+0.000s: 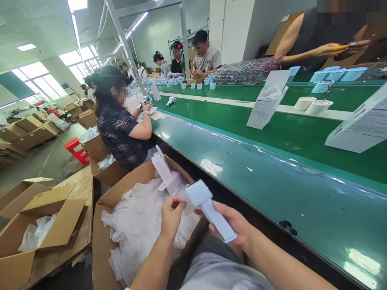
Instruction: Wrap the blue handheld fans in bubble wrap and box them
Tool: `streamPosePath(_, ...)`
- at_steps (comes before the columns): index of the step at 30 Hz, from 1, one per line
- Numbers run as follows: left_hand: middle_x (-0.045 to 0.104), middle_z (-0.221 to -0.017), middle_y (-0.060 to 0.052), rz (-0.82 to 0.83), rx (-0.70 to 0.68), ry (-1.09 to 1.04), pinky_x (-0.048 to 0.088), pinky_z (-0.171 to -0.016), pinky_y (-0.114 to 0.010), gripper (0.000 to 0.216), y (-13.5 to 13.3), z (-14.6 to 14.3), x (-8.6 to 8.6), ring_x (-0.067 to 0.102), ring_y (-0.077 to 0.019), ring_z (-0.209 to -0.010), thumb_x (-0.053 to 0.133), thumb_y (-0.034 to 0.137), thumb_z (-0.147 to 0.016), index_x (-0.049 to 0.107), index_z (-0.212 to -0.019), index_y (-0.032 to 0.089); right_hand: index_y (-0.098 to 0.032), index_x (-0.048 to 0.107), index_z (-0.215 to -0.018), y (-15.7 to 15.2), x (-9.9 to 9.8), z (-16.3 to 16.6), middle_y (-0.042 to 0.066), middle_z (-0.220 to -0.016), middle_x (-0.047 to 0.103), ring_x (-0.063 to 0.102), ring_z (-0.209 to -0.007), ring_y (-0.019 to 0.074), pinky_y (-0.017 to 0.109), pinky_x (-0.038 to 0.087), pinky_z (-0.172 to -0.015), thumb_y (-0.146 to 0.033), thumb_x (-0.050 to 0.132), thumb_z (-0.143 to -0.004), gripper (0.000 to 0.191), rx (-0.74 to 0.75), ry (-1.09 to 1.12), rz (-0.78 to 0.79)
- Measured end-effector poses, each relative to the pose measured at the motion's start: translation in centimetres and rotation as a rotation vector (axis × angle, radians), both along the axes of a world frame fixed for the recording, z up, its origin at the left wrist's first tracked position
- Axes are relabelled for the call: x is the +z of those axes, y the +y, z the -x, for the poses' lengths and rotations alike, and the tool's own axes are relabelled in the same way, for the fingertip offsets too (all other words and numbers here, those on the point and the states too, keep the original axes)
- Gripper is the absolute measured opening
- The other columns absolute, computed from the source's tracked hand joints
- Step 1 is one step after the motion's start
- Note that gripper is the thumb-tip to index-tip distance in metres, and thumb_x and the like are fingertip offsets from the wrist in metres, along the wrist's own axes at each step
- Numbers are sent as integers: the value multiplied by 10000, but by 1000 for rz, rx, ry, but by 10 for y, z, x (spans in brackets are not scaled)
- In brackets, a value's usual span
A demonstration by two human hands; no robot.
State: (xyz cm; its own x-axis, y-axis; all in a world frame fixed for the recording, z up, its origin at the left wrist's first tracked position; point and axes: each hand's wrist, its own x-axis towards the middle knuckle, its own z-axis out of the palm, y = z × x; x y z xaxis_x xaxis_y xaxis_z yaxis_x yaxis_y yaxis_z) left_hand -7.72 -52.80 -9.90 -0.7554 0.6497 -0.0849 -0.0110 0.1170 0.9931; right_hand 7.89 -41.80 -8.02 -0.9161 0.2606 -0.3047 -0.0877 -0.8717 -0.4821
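My right hand (234,223) grips the handle of a pale blue hand-held device (208,209), its wide head pointing up and left. My left hand (171,215) is pinched on clear plastic wrapping at the device's head. Both hands hover over an open cardboard box (101,245) full of crumpled clear plastic bags (142,225). A white folded leaflet (165,171) sticks up at the box's far end.
A long green conveyor table (272,177) runs along my right, carrying white leaflets (267,100), tape rolls (313,105) and pale blue cups (338,74). A seated co-worker (121,125) works ahead; several others sit farther on and across. Open cartons (39,225) stand at left.
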Motion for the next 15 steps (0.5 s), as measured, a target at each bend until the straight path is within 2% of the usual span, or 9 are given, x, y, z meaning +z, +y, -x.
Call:
streamPosePath(2,647,-687,-4,-37,-142,-29,449,-683,-281,126,2,-8,4,564,-152,-680,710,275,-665,668,-714,167,-113,710,-918,-6,-2,3,51,-772,674,596,-585,118,224,534,-505,-359,821,-641,386,57,7,-152)
streamPosePath(4,619,-617,7,-43,-219,-81,433,-636,-267,116,2,-12,6,536,-134,-624,729,245,-623,656,-640,156,-107,717,-857,-8,-2,5,14,-694,635,542,-523,90,244,528,-514,-368,847,-601,388,62,-24,-265)
streamPosePath(5,586,-565,16,-30,-213,-118,407,-591,-252,134,2,-11,6,502,-116,-578,740,238,-592,636,-588,152,-110,717,-849,-8,-2,6,8,-686,630,544,-529,92,248,524,-518,-374,856,-585,398,44,-53,-302)
streamPosePath(7,539,-505,25,2,-131,-232,347,-522,-233,184,1,-4,5,443,-91,-513,757,251,-535,606,-535,145,-118,713,-857,-6,-2,4,4,-691,632,548,-541,96,251,516,-521,-399,862,-570,428,24,-118,-356)
streamPosePath(10,583,-579,3,-6,48,-392,363,-533,-238,265,1,8,5,478,-98,-529,768,332,-513,633,-636,140,-137,693,-879,-4,-5,-2,-9,-731,627,541,-577,96,239,506,-528,-391,860,-575,429,41,-179,-441)
streamPosePath(12,587,-626,5,-59,132,-345,394,-583,-244,298,2,11,6,501,-102,-575,760,378,-553,626,-690,149,-168,665,-938,-6,-8,-6,0,-846,638,568,-673,119,226,504,-538,-337,864,-576,446,34,-181,-470)
streamPosePath(15,578,-678,16,-134,113,-99,418,-653,-242,250,3,3,6,512,-114,-649,709,391,-678,614,-742,169,-249,576,-1183,-11,-10,-8,15,-1022,623,591,-798,146,213,509,-542,-285,849,-604,641,-1,-183,-432)
